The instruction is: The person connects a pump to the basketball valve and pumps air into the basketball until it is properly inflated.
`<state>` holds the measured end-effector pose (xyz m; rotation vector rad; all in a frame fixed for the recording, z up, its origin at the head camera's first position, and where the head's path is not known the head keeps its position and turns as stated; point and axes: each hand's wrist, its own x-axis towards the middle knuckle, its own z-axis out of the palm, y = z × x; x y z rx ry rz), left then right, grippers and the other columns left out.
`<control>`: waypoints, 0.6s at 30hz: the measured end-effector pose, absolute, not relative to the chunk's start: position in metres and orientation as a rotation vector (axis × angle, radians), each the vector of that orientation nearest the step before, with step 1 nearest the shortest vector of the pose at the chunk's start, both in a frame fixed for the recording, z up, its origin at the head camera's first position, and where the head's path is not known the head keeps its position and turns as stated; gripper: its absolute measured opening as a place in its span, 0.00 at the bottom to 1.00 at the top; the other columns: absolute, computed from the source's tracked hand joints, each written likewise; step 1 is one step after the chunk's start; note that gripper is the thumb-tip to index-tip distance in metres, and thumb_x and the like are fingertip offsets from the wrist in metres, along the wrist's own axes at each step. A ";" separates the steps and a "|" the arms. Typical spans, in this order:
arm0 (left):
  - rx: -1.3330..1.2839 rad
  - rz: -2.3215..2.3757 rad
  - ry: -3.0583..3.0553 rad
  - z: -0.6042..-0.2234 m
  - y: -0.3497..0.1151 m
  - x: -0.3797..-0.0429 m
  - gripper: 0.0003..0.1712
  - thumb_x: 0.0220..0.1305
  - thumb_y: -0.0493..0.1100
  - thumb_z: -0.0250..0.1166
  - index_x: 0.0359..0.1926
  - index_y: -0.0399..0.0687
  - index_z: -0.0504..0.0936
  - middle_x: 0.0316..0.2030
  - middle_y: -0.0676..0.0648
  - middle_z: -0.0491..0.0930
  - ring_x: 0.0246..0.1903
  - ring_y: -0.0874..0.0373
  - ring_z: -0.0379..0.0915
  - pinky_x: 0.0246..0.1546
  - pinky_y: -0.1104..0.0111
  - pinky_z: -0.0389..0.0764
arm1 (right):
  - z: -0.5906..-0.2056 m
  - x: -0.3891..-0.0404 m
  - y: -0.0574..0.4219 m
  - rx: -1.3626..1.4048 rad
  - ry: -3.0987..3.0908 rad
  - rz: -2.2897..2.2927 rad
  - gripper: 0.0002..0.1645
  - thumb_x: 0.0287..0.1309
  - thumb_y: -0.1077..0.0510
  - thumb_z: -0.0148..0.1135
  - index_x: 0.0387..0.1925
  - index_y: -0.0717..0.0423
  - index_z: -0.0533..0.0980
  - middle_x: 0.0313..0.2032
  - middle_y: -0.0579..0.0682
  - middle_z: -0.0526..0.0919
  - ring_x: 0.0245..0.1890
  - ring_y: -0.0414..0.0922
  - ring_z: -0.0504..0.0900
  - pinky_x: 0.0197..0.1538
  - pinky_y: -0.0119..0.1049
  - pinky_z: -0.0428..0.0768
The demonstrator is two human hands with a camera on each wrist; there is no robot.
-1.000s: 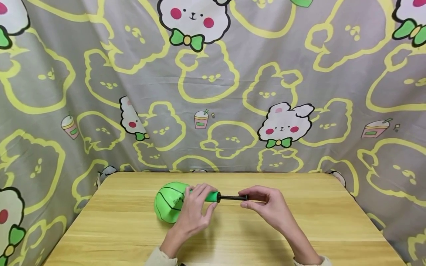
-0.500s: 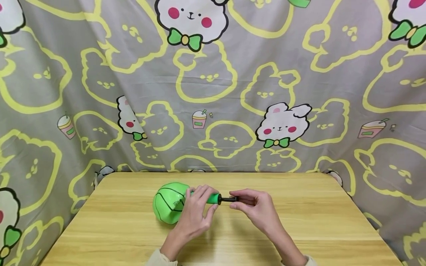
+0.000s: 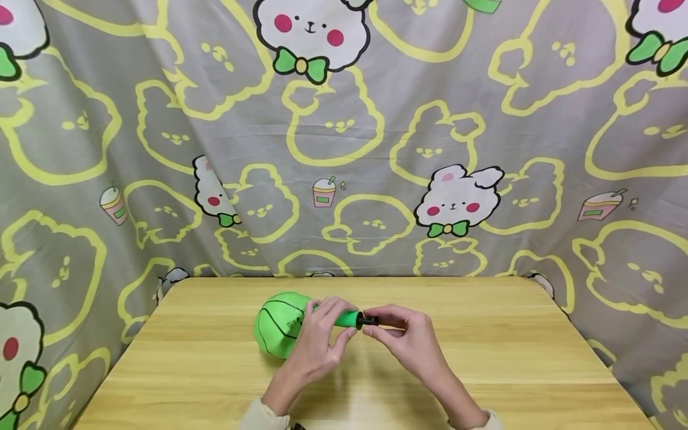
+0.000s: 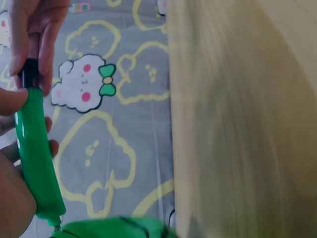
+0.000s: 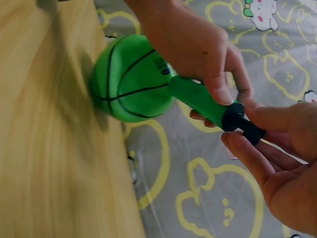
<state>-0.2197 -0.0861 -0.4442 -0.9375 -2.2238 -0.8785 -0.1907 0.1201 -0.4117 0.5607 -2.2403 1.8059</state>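
A green ball with black lines (image 3: pixel 276 325) sits on the wooden table, partly hidden behind my left hand (image 3: pixel 317 343). That hand grips the green barrel of a hand pump (image 3: pixel 347 319), its fingers curled round it. At the pump's other end, my right hand (image 3: pixel 414 337) pinches the black handle (image 5: pixel 252 132) between thumb and fingers. Only a short stretch of rod shows between handle and barrel cap in the right wrist view. In the left wrist view, a thin metal needle (image 4: pixel 56 227) at the barrel's tip meets the ball.
The wooden table (image 3: pixel 215 388) reaches back to a grey curtain (image 3: pixel 365 173) printed with yellow outlines and white rabbits. More curtain hangs along the left and right sides.
My right hand has moved left, pushing the pump handle in from well drawn out to close against the barrel. The left hand keeps its grip; ball and pump have shifted slightly right.
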 end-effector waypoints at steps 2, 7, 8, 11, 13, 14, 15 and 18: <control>-0.945 -0.900 -2.235 -0.443 -0.087 -0.220 0.14 0.65 0.47 0.66 0.50 0.53 0.80 0.46 0.56 0.80 0.49 0.62 0.76 0.56 0.54 0.64 | -0.410 -0.189 0.121 0.585 -2.229 1.809 0.14 0.55 0.64 0.76 0.44 0.60 0.86 0.42 0.55 0.89 0.43 0.49 0.89 0.41 0.37 0.85; -0.947 -0.876 -2.256 -0.442 -0.090 -0.221 0.13 0.66 0.47 0.65 0.50 0.53 0.80 0.47 0.56 0.80 0.50 0.61 0.76 0.56 0.53 0.65 | -0.404 -0.188 0.127 0.582 -2.266 1.788 0.13 0.54 0.66 0.76 0.43 0.57 0.87 0.43 0.56 0.89 0.44 0.49 0.89 0.41 0.36 0.85; -0.942 -0.873 -2.259 -0.442 -0.091 -0.221 0.13 0.66 0.47 0.65 0.50 0.53 0.80 0.47 0.56 0.80 0.50 0.61 0.76 0.56 0.53 0.65 | -0.403 -0.187 0.129 0.582 -2.275 1.782 0.14 0.54 0.67 0.76 0.43 0.57 0.87 0.43 0.56 0.89 0.44 0.49 0.89 0.42 0.36 0.85; -0.924 -0.878 -2.265 -0.442 -0.094 -0.221 0.13 0.66 0.47 0.66 0.51 0.53 0.80 0.47 0.55 0.81 0.51 0.61 0.76 0.57 0.52 0.66 | -0.397 -0.187 0.136 0.599 -2.308 1.769 0.14 0.54 0.68 0.76 0.43 0.56 0.87 0.43 0.56 0.88 0.44 0.48 0.89 0.42 0.36 0.85; -0.916 -0.883 -2.271 -0.441 -0.095 -0.222 0.13 0.66 0.46 0.66 0.51 0.53 0.80 0.48 0.55 0.81 0.52 0.61 0.76 0.58 0.52 0.66 | -0.393 -0.186 0.144 0.610 -2.337 1.765 0.14 0.54 0.67 0.76 0.43 0.55 0.87 0.43 0.55 0.88 0.44 0.48 0.89 0.42 0.36 0.85; -0.913 -0.882 -2.273 -0.441 -0.095 -0.222 0.14 0.66 0.46 0.66 0.51 0.53 0.81 0.48 0.55 0.81 0.52 0.61 0.76 0.58 0.52 0.65 | -0.391 -0.186 0.148 0.618 -2.354 1.761 0.14 0.54 0.66 0.76 0.43 0.54 0.87 0.43 0.55 0.88 0.44 0.48 0.89 0.42 0.37 0.85; -0.909 -0.879 -2.274 -0.441 -0.096 -0.223 0.14 0.66 0.46 0.67 0.51 0.53 0.81 0.48 0.55 0.81 0.52 0.60 0.76 0.58 0.51 0.66 | -0.389 -0.186 0.152 0.625 -2.370 1.756 0.14 0.54 0.65 0.77 0.43 0.53 0.87 0.43 0.55 0.88 0.44 0.48 0.89 0.41 0.37 0.86; -0.886 -0.877 -2.274 -0.440 -0.099 -0.224 0.14 0.64 0.45 0.68 0.51 0.52 0.81 0.48 0.55 0.81 0.52 0.59 0.76 0.58 0.51 0.66 | -0.384 -0.186 0.163 0.636 -2.406 1.749 0.13 0.54 0.64 0.77 0.43 0.54 0.87 0.43 0.54 0.88 0.44 0.48 0.89 0.42 0.37 0.86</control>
